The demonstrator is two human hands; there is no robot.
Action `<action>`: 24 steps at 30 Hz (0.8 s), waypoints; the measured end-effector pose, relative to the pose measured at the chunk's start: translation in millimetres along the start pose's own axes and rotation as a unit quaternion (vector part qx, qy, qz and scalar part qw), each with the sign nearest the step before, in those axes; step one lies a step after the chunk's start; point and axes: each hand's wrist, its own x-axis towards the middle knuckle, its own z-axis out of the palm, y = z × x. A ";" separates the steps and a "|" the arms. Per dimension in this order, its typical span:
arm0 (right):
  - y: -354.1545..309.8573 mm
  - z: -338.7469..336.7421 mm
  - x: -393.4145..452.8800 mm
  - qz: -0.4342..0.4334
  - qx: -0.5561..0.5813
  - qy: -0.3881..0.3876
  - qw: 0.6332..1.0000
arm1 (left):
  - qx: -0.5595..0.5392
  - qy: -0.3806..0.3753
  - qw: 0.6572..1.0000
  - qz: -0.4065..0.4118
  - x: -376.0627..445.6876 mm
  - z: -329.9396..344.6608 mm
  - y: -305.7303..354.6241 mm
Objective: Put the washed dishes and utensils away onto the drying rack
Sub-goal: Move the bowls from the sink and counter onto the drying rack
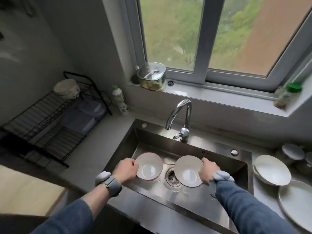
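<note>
Over the steel sink (224, 156) I hold two white bowls. My left hand (125, 169) grips the left rim of a pink-edged bowl (149, 166). My right hand (208, 171) grips the right rim of a plain white bowl (188, 171), which hangs above the drain (172, 177). The black wire drying rack (47, 119) stands on the counter at far left, with one pale bowl (66, 88) upside down on its top tier. More white bowls (271, 169) and a plate (297, 203) lie on the counter to the right of the sink.
A chrome tap (182, 115) arches over the sink's back edge. A white soap bottle (119, 99) stands between rack and sink. On the windowsill sit a lidded glass container (152, 76) and a green-capped jar (287, 95). Small dishes (292, 152) crowd the far right.
</note>
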 end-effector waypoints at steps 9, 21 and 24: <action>-140.4 -8.3 15.9 -0.084 0.000 0.035 0.996 | 0.019 0.083 0.996 0.013 7.7 -118.7 -58.5; -308.2 -25.9 14.3 -0.136 0.029 0.107 0.985 | -0.009 0.172 0.980 0.103 89.8 -305.4 -126.1; -348.0 -27.5 16.3 -0.140 0.038 0.130 0.981 | -0.047 0.212 0.970 0.114 126.2 -356.8 -143.5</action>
